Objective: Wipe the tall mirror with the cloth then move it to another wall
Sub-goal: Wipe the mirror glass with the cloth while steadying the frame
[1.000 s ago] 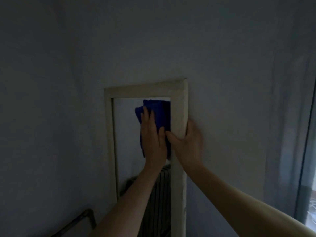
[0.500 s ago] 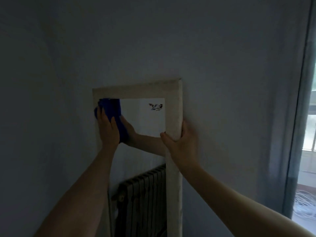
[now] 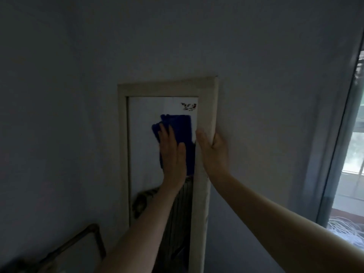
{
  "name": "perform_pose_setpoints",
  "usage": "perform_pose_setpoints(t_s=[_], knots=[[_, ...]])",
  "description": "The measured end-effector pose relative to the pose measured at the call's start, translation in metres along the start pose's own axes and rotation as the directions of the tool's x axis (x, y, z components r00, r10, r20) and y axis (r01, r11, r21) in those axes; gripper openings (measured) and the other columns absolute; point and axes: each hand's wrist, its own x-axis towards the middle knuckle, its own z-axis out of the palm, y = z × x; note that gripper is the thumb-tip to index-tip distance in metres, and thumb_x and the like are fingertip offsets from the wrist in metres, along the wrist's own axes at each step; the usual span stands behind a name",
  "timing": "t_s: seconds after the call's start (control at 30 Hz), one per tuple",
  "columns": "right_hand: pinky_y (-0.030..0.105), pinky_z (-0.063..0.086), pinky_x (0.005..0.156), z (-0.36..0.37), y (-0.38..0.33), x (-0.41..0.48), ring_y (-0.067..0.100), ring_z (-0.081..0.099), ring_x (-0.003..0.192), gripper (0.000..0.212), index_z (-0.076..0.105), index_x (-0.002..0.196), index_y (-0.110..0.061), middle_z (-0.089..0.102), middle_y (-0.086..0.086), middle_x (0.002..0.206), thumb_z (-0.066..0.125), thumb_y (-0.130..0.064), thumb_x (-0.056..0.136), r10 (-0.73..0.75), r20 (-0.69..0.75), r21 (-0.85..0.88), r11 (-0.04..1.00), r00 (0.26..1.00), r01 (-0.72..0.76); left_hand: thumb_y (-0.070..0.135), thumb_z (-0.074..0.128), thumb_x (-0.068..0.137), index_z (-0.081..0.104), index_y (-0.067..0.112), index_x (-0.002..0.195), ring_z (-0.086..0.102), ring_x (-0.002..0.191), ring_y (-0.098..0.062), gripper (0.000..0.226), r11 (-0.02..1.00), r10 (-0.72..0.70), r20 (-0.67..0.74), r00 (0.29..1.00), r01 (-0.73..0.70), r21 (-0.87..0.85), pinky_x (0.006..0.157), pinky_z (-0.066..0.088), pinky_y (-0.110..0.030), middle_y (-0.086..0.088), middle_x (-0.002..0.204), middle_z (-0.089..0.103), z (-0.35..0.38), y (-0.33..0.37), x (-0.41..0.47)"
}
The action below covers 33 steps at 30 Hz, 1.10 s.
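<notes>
While leaning against the grey wall (image 3: 256,56), tall cream-framed mirror (image 3: 205,115), blue cloth (image 3: 183,131) pressed flat on its upper glass under the open-palmed left hand (image 3: 173,152), right hand (image 3: 214,152) clasped around the frame's right edge, window (image 3: 352,154) far right.

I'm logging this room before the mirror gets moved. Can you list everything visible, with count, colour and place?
Tall mirror: one, cream frame, against the wall, centre.
Cloth: one, dark blue, pressed flat on the upper glass.
Small decal: one, red and dark, top right corner of the glass.
Radiator: one, dark, seen as a reflection in the lower glass.
Pipe: one, dull brown, bottom left.
Wall: grey-white, behind the mirror.
Window: one, bright, far right.
Left hand: flat on the cloth.
Right hand: fingers gripping the mirror's right frame edge.
</notes>
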Motion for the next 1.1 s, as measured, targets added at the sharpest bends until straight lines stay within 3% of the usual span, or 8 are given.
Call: perform_pose_setpoints(t_s=[0.13,0.27,0.43,0.53,0.7,0.87,0.97,1.1], knots=[[0.011,0.05,0.058,-0.004,-0.003,-0.001,-0.004,0.066,0.07,0.011,0.065,0.088,-0.031,0.07,-0.012,0.078,0.056,-0.034,0.093,-0.028,-0.021,0.005,1.0,0.999,0.028,0.055,0.016,0.095,-0.011,0.055,0.136,-0.01,0.147,-0.005,0.05,0.989,0.149,0.019,0.989,-0.149,0.011,0.12,-0.005,-0.033,0.018,0.154,-0.014,0.021,0.015,-0.017],[0.012,0.049,0.053,-0.005,-0.004,-0.001,-0.001,0.064,0.062,0.016,0.066,0.082,-0.025,0.068,-0.013,0.067,0.058,-0.035,0.092,-0.017,-0.027,0.0,1.0,1.0,0.017,0.028,0.026,0.098,-0.011,0.046,0.138,0.004,0.149,-0.018,0.057,0.972,0.177,-0.018,0.984,-0.172,0.162,0.121,0.004,-0.038,0.006,0.155,-0.005,0.013,-0.005,0.0],[0.032,0.053,0.054,-0.004,-0.002,-0.001,0.018,0.062,0.063,0.025,0.063,0.083,-0.016,0.064,0.011,0.073,0.058,-0.039,0.09,-0.016,-0.018,-0.074,0.997,1.0,0.015,0.021,0.03,0.102,-0.003,0.015,0.149,0.014,0.147,-0.025,0.057,0.982,-0.141,-0.198,0.97,0.162,0.099,0.121,0.01,-0.039,-0.008,0.161,0.002,-0.025,-0.05,0.032],[0.017,0.051,0.05,-0.004,0.0,-0.004,0.004,0.063,0.06,0.017,0.065,0.08,-0.024,0.066,-0.002,0.07,0.063,-0.04,0.087,0.042,-0.012,-0.043,0.998,0.999,-0.042,0.017,0.031,0.101,-0.006,0.015,0.149,0.011,0.148,-0.025,0.06,0.96,-0.227,-0.222,0.948,0.256,0.112,0.12,0.015,-0.048,-0.007,0.161,-0.001,-0.022,-0.044,0.029],[0.013,0.05,0.05,-0.005,0.019,-0.016,-0.003,0.066,0.06,0.011,0.067,0.079,-0.029,0.071,-0.018,0.064,0.068,-0.039,0.083,0.148,0.016,0.002,0.989,0.989,-0.148,0.039,0.023,0.098,-0.012,0.047,0.138,-0.001,0.149,-0.018,0.054,0.991,0.067,-0.045,0.997,-0.061,0.115,0.122,0.002,-0.042,0.009,0.157,-0.009,0.015,-0.01,-0.022],[0.014,0.051,0.051,-0.008,0.02,-0.015,-0.001,0.065,0.059,0.012,0.068,0.078,-0.026,0.07,-0.016,0.062,0.068,-0.036,0.084,0.152,0.038,0.044,0.987,0.988,-0.154,0.027,0.027,0.099,-0.006,0.038,0.141,0.007,0.148,-0.021,0.055,0.975,0.149,-0.055,0.987,-0.137,0.176,0.121,0.005,-0.039,0.005,0.156,-0.002,0.015,-0.018,-0.013],[0.018,0.051,0.048,-0.008,0.022,-0.015,0.001,0.063,0.055,0.02,0.066,0.071,-0.022,0.067,-0.01,0.06,0.069,-0.039,0.082,0.147,0.032,0.014,0.989,0.989,-0.147,0.023,0.028,0.099,0.001,0.022,0.147,0.018,0.146,-0.024,0.055,0.98,0.059,-0.149,0.987,-0.029,0.198,0.12,0.013,-0.038,-0.006,0.159,0.008,-0.007,-0.05,0.012],[0.013,0.051,0.051,-0.008,0.022,-0.014,-0.004,0.066,0.064,0.01,0.066,0.075,-0.033,0.07,-0.023,0.066,0.069,-0.039,0.082,0.116,0.028,-0.001,0.993,0.993,-0.116,0.022,0.024,0.103,0.001,0.014,0.15,0.017,0.146,-0.023,0.053,0.957,-0.208,-0.252,0.945,0.25,0.148,0.118,0.013,-0.028,-0.008,0.161,0.005,-0.05,-0.095,0.041]])
